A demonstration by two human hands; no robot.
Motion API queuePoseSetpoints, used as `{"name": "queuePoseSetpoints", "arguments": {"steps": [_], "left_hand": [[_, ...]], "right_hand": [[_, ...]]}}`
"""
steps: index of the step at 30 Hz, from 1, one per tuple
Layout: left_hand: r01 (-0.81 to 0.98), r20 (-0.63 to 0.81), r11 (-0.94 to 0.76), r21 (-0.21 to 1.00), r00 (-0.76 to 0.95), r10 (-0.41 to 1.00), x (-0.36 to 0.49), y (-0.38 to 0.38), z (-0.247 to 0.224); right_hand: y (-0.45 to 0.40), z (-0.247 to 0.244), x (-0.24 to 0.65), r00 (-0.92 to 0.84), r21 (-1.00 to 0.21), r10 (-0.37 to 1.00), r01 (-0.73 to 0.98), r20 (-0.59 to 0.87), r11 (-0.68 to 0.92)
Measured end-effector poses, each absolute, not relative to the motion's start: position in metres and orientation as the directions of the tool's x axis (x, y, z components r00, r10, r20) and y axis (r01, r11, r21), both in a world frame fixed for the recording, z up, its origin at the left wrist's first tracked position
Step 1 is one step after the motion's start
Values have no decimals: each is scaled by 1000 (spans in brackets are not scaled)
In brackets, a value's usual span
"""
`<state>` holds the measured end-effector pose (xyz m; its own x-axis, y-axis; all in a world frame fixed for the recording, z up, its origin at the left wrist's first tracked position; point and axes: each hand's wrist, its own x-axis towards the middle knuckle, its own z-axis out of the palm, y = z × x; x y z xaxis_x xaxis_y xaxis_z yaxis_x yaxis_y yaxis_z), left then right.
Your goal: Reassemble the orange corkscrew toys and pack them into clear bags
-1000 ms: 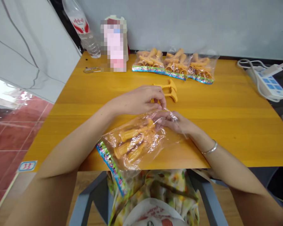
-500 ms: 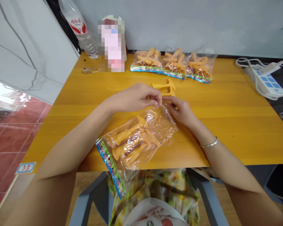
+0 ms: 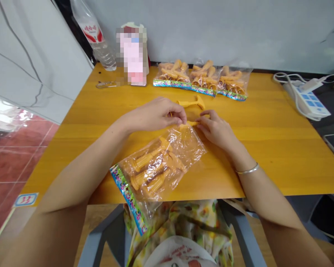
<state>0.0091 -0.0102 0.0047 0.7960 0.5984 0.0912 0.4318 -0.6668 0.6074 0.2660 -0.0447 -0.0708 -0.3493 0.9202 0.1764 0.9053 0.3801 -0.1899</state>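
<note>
The left hand (image 3: 167, 113) pinches the clear plastic bag (image 3: 190, 142), while the right hand (image 3: 218, 129), fingertips closed, holds a partly hidden yellow toy hammer (image 3: 193, 123).

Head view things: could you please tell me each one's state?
Clear bag: partly filled, pinched by left hand
Lower yellow piece: at right hand's fingers
Upper yellow piece: loose on desk
Packed bags: filled, in a row
Bottle: upright, cap out of view
Power strip: plug inserted

33 on blue-bordered sticker (image 3: 26, 200), 娃哈哈 on bottle label (image 3: 92, 33)
</note>
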Motion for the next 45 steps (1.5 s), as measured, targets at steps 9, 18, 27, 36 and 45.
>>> {"name": "queuePoseSetpoints", "arguments": {"steps": [9, 18, 27, 36, 45], "left_hand": [[439, 172, -690, 575, 760, 626, 0, -5, 11], [430, 182, -697, 574, 763, 620, 4, -10, 13], [395, 204, -713, 579, 777, 596, 6, -13, 14], [402, 189, -707, 582, 779, 598, 6, -11, 12], [407, 189, -713, 570, 780, 597, 6, -13, 13]], "right_hand": [[-28, -69, 286, -220, -775, 950, 552, 221, 307], [-51, -77, 242, -304, -995, 952, 94, -43, -15], [-69, -71, 228, -431, -991, 895, -19, -112, -133], [-64, -75, 225, -452, -913, 831, -78, -325, -400], [-74, -77, 224, -685, -892, 658, -26, -314, -452]]}}
